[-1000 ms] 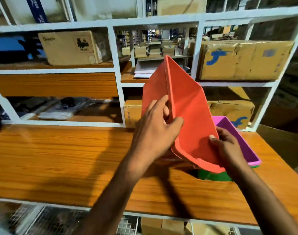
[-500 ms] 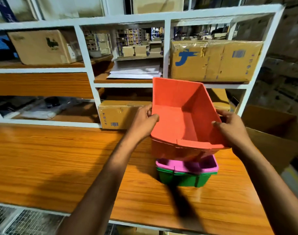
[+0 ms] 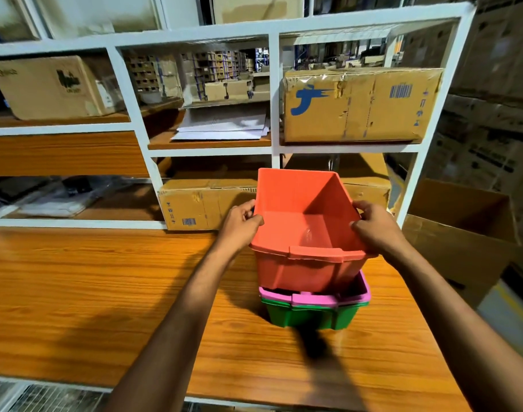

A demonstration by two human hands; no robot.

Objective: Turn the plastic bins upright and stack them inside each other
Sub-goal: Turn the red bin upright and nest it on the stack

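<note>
While the wooden table (image 3: 105, 292) bears the stack, the orange bin (image 3: 302, 230) is upright with its opening up and nothing inside, its base entering the pink bin (image 3: 322, 298) directly beneath the grip. The pink bin sits nested in the green bin (image 3: 310, 316). The left hand (image 3: 242, 224) is clamped on the orange bin's left wall; the right hand (image 3: 376, 230) is clamped on its right wall.
</note>
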